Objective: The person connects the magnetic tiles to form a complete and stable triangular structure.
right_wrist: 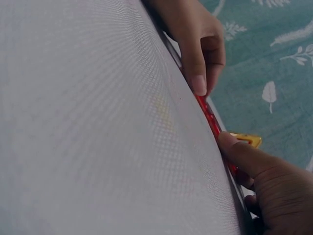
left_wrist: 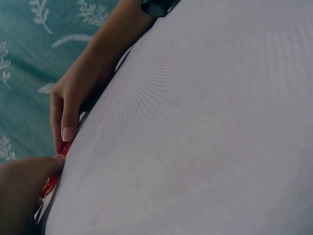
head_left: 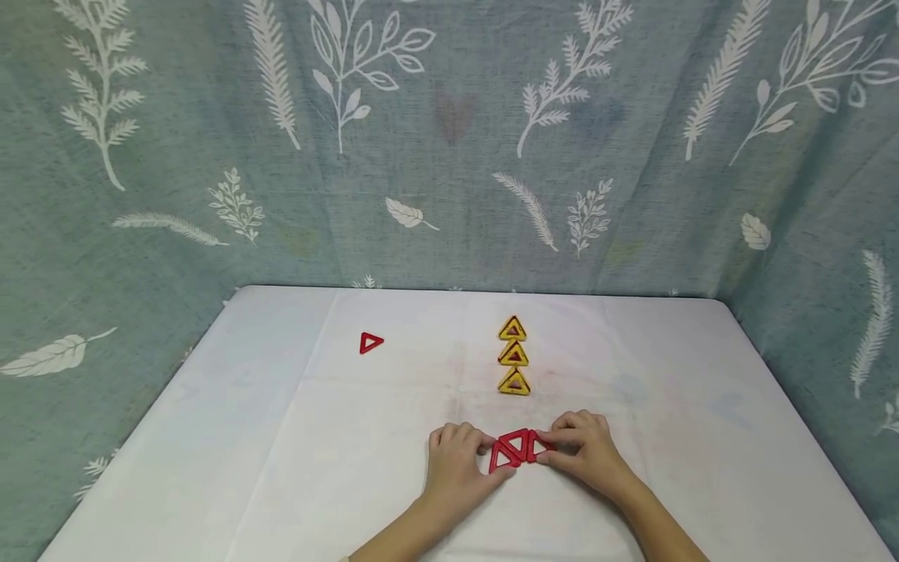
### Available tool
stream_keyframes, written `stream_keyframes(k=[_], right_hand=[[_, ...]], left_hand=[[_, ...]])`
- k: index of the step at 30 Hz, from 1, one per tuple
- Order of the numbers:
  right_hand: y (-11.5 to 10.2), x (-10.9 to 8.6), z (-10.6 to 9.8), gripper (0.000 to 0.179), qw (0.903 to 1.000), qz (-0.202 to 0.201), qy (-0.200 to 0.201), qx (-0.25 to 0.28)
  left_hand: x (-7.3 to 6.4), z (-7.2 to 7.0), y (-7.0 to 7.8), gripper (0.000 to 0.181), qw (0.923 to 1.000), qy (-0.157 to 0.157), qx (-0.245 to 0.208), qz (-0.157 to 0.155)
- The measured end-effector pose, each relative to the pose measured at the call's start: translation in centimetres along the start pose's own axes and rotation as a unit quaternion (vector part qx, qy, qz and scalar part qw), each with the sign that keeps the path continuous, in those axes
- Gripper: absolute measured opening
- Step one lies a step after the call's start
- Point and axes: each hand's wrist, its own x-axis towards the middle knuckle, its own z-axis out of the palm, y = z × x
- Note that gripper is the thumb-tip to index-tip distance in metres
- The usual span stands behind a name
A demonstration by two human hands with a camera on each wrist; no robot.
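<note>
Three red triangular frame tiles lie edge to edge in a row on the white table: the left tile (head_left: 494,459), the middle tile (head_left: 515,434) and the right tile (head_left: 531,447). My left hand (head_left: 456,467) pinches the left tile between thumb and fingers. On the other end, my right hand (head_left: 586,451) pinches the right tile the same way. Seen edge-on in the right wrist view, the red tiles (right_wrist: 210,117) run between both hands. The left wrist view shows only slivers of red between the fingers.
Beyond the hands, three yellow triangles with red inside, a near one (head_left: 514,389), a middle one (head_left: 513,361) and a far one (head_left: 513,336), form a column. A single red triangle (head_left: 363,343) lies farther left. Patterned green cloth (head_left: 449,156) surrounds the white table (head_left: 337,468).
</note>
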Motion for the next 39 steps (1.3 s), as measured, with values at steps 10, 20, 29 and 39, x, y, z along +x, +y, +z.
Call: stream_keyframes(k=[10, 20, 29, 39], right_hand=[[0.20, -0.15, 0.16, 0.029, 1.0000, -0.002, 0.008, 0.005], [0.27, -0.05, 0.30, 0.028, 0.9998, -0.014, 0.013, 0.003], [0.22, 0.11, 0.36, 0.029, 0.9992, -0.031, 0.025, 0.007], [-0.05, -0.45, -0.05, 0.031, 0.9996, -0.012, 0.019, -0.017]], left_hand=[[-0.02, 0.30, 0.49, 0.043, 0.9998, 0.017, 0.008, -0.010], [0.05, 0.04, 0.52, 0.042, 0.9994, -0.017, -0.003, -0.030], [0.13, 0.10, 0.42, 0.040, 0.9997, -0.005, -0.007, -0.023], [-0.21, -0.45, 0.02, 0.052, 0.9988, -0.031, -0.011, -0.037]])
